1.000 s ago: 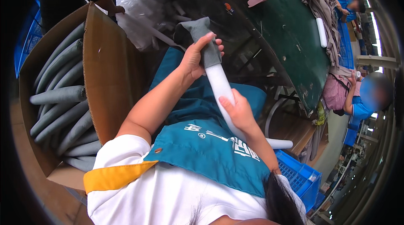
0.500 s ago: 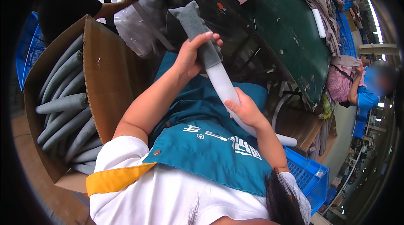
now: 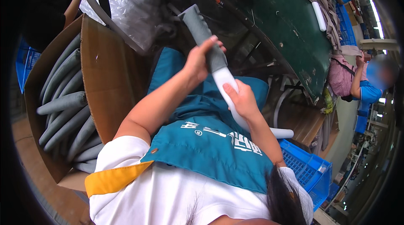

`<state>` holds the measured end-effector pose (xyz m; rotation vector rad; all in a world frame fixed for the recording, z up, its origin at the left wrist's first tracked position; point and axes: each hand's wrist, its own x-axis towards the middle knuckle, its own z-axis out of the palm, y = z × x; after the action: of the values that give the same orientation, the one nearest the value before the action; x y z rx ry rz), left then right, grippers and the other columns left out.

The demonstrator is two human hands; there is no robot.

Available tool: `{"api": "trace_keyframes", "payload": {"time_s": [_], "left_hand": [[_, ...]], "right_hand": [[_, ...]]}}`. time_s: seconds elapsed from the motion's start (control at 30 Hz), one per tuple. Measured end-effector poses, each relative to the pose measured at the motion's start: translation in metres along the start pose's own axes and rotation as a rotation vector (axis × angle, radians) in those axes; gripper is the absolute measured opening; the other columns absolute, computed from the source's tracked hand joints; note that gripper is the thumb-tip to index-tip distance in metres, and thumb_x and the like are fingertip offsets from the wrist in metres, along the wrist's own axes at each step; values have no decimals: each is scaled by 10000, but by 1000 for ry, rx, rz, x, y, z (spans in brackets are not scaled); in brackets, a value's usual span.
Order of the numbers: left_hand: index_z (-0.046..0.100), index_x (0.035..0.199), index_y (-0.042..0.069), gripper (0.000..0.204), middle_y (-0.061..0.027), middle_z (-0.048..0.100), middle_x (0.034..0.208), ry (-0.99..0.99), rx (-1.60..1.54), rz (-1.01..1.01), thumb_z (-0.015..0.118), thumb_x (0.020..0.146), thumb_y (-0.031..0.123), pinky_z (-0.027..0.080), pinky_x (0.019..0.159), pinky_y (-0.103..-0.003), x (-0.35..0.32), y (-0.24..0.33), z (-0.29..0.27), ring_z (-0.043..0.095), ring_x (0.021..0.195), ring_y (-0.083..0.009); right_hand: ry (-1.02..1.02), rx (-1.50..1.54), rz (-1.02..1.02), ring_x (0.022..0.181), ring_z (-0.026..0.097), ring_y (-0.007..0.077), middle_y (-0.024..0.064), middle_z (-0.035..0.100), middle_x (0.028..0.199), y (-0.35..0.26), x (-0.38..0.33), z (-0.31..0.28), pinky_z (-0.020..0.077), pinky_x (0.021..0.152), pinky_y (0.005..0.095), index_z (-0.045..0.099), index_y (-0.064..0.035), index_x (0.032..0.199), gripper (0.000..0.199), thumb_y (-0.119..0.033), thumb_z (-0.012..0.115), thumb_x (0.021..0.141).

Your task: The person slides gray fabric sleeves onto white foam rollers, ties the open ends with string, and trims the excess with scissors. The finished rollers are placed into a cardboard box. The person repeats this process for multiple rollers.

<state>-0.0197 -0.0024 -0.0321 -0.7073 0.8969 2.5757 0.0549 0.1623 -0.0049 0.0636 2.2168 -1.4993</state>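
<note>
Sleeve partway over the white tube — left hand gripping sleeve, right hand tube, above the apron. Fitting seems under way; drawing on further would call for a steady tube.

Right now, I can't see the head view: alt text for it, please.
The left hand grips a grey fabric sleeve over the far part of a white tube, which the right hand holds lower down. To the left, an open cardboard box holds many grey tube-shaped pieces; a green-topped table is at upper right.
</note>
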Motion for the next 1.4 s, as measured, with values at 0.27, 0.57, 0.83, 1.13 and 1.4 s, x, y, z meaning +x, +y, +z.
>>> {"api": "trace_keyframes", "payload": {"time_s": [0.27,0.57,0.83,1.13,1.4], "left_hand": [[606,903,29,206,-82,624,784,67,-92,53,697,799,182,512,719,-353,-5,-41,5,597,753,-177],[611,930,80,283,-63,641,859,-73,-48,114,699,803,318,508,816,-355,36,51,-8,619,795,-185],[592,891,52,225,-91,618,792,-25,-149,-30,698,817,237,545,764,-350,-7,-18,1,632,800,-206],[568,1007,66,322,-45,606,840,-61,-145,228,697,833,305,530,806,-339,31,81,-14,621,794,-159],[567,1011,95,296,-56,625,953,-111,-150,133,688,836,301,518,872,-437,2,15,-7,620,950,-219]], "right_hand": [[93,26,-29,629,622,183,134,640,749,0,18,11,475,569,303,606,33,919,353,-319,582,935],[-134,-41,-19,767,650,214,153,639,871,2,-4,-7,506,680,304,568,15,1042,442,-399,629,899],[43,-28,-168,582,589,122,56,614,743,-1,14,12,464,521,254,575,-3,1033,330,-318,598,936],[-178,-128,-104,794,641,252,144,643,904,10,-9,-15,496,726,333,557,5,1050,482,-402,702,838],[72,-84,-161,686,596,225,132,641,802,-7,0,-5,479,641,331,586,11,985,365,-327,671,879]]}}
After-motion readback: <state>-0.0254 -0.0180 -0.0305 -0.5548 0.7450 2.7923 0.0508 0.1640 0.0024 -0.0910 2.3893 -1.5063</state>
